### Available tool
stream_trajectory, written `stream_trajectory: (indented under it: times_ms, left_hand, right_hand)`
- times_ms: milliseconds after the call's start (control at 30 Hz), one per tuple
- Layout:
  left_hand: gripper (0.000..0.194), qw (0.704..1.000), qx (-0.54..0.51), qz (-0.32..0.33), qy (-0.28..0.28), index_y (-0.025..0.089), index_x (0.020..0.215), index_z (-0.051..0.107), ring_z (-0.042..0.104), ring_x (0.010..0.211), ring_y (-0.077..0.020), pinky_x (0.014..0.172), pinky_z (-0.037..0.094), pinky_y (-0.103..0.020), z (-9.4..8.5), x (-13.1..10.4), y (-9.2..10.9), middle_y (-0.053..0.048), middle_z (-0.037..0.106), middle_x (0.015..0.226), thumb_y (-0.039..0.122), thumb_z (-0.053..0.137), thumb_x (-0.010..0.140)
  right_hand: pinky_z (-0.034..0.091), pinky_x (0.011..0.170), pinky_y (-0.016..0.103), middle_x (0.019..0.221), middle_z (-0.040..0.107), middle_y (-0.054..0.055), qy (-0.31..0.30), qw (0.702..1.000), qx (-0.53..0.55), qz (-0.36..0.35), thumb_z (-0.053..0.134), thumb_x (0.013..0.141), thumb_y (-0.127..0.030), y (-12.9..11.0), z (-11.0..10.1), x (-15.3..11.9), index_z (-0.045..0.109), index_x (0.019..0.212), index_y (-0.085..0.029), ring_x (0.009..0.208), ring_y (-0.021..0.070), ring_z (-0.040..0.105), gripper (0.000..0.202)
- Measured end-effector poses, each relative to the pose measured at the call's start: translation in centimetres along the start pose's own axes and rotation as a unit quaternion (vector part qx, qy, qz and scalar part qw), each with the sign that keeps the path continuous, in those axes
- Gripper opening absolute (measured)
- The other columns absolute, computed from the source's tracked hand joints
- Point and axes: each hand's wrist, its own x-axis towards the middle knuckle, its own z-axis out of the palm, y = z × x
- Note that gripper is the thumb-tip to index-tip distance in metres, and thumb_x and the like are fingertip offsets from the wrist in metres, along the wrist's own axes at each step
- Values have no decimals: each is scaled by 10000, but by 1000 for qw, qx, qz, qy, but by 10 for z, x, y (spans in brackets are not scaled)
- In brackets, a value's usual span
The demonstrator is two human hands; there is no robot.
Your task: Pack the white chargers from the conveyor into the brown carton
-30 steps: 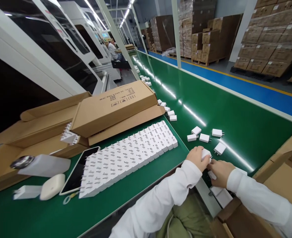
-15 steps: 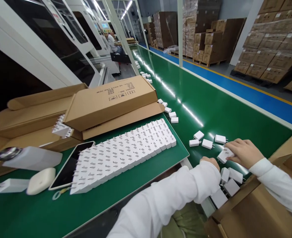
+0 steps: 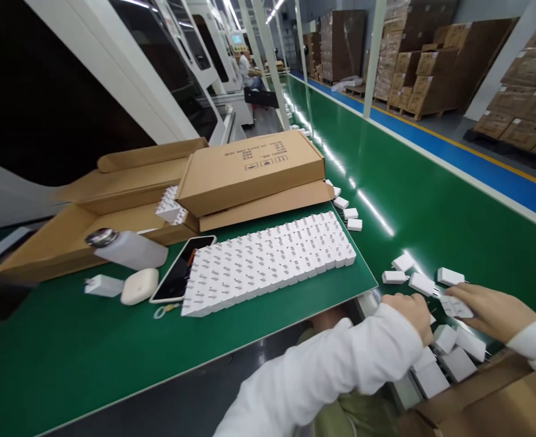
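Over the green conveyor belt, my right hand grips a white plug-in charger between thumb and fingers. Just left of it is my left hand, fingers curled closed; a white bit shows at its fingertips, but what it holds is hidden. Beyond both hands lie several loose chargers with metal prongs. More chargers are heaped below my hands, beside a cardboard box. On the green table, a tight block of chargers stands in rows, prongs up.
Left of the block lie a phone, a cream case, a single charger and a white bottle on its side. Cardboard boxes stand behind. A seated person is far back, near machines.
The view has swung left, so the table and boxes appear further right. Both hands stay close together by the loose chargers, and the charger in my right hand has turned.
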Motion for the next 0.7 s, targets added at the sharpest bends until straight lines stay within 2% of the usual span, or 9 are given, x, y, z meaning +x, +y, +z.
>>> stream_trajectory:
  times_ms: [67, 133, 200, 233, 333, 400, 467, 567, 700]
  left_hand:
    - [345, 997, 31, 23, 66, 143, 1027, 540, 568, 867, -303, 631, 494, -403, -24, -38, -28, -116, 637, 916, 328, 558, 736]
    - [297, 983, 44, 18, 175, 195, 1037, 507, 565, 810, -247, 569, 499, -338, -41, -79, -67, -64, 633, 885, 327, 499, 772]
    - [290, 955, 48, 20, 293, 189, 1077, 455, 558, 772, -212, 597, 504, -317, -50, -115, -109, -64, 612, 881, 290, 460, 805]
    - [296, 941, 58, 23, 332, 190, 1106, 428, 557, 800, -208, 647, 508, -323, -51, -130, -129, -73, 598, 916, 272, 448, 822]
    - [329, 919, 100, 6, 381, 200, 1172, 378, 541, 919, -217, 746, 506, -340, -48, -158, -174, -109, 515, 1015, 240, 431, 850]
    - [344, 920, 116, -9, 374, 213, 1189, 373, 545, 891, -206, 712, 520, -323, -42, -165, -191, -111, 458, 1026, 236, 437, 852]
    - [361, 915, 120, -29, 384, 231, 1213, 366, 550, 833, -189, 673, 530, -313, -34, -167, -199, -108, 423, 1033, 237, 433, 858]
    - [403, 886, 98, -71, 448, 246, 1253, 332, 559, 807, -177, 608, 539, -287, -21, -163, -204, -116, 405, 1073, 252, 440, 865]
    - [387, 853, 46, -66, 515, 226, 1214, 335, 553, 751, -142, 544, 532, -254, -8, -158, -209, -117, 412, 1077, 224, 478, 854]
  right_hand:
    - [493, 646, 371, 1064, 604, 50, -16, 993, 96, 64, 562, 755, -442, -14, -15, 12, 519, 1058, -351, 855, 260, 599, 319]
    - [493, 670, 382, 1029, 593, 47, 12, 981, 178, 71, 567, 738, -508, -47, -25, 33, 499, 1056, -354, 843, 254, 586, 360]
    - [490, 727, 389, 1037, 537, 65, 61, 968, 242, 5, 566, 748, -483, -96, -26, 61, 492, 1055, -307, 889, 247, 557, 361]
    - [488, 749, 392, 1038, 499, 79, 77, 961, 263, -25, 554, 764, -459, -122, -24, 76, 497, 1048, -277, 905, 243, 545, 343]
    - [499, 754, 370, 989, 431, 75, 92, 949, 290, -85, 574, 765, -382, -196, -12, 115, 504, 1056, -231, 858, 208, 543, 335]
    - [511, 708, 345, 965, 415, 60, 81, 951, 274, -120, 586, 762, -317, -230, -4, 132, 489, 1082, -234, 804, 186, 549, 344]
    - [517, 628, 340, 974, 419, 59, 74, 957, 243, -140, 590, 758, -280, -250, 4, 142, 410, 1174, -239, 745, 185, 553, 455]
    - [515, 579, 352, 1012, 450, 83, 86, 962, 211, -150, 563, 775, -247, -262, 14, 146, 246, 1272, -219, 726, 205, 560, 591]
    - [525, 703, 356, 1046, 516, 107, 112, 962, 179, -175, 423, 850, -196, -269, 20, 147, 186, 1285, -209, 938, 240, 559, 496]
